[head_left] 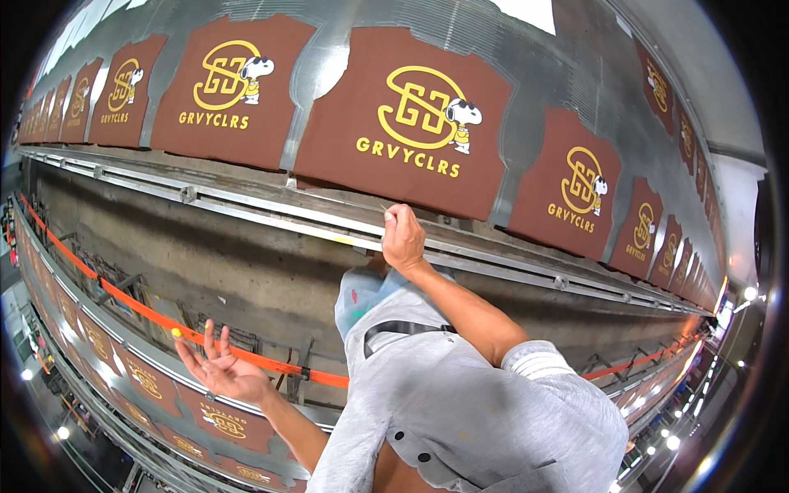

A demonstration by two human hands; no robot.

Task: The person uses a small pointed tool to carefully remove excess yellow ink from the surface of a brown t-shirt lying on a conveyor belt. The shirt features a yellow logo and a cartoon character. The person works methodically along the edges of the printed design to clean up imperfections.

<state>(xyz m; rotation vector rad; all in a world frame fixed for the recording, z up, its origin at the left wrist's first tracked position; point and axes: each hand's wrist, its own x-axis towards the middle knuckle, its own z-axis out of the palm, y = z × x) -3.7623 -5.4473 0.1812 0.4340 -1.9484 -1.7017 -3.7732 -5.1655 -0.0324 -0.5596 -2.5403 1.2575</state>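
My right hand is closed at the metal rail along the table's near edge, just below a brown shirt panel laid flat. What its curled fingers hold, if anything, is hidden. That panel bears a yellow line emblem, yellow lettering and a white cartoon dog. Off to the lower left, my left hand hangs in the air, fingers spread and palm turned up, holding nothing. A yellow spot marks one of its fingertips. Behind it runs an orange strip.
More brown panels with the same print line the long grey table on both sides. A concrete floor aisle lies below the rail. Behind me stands a second long table with printed panels.
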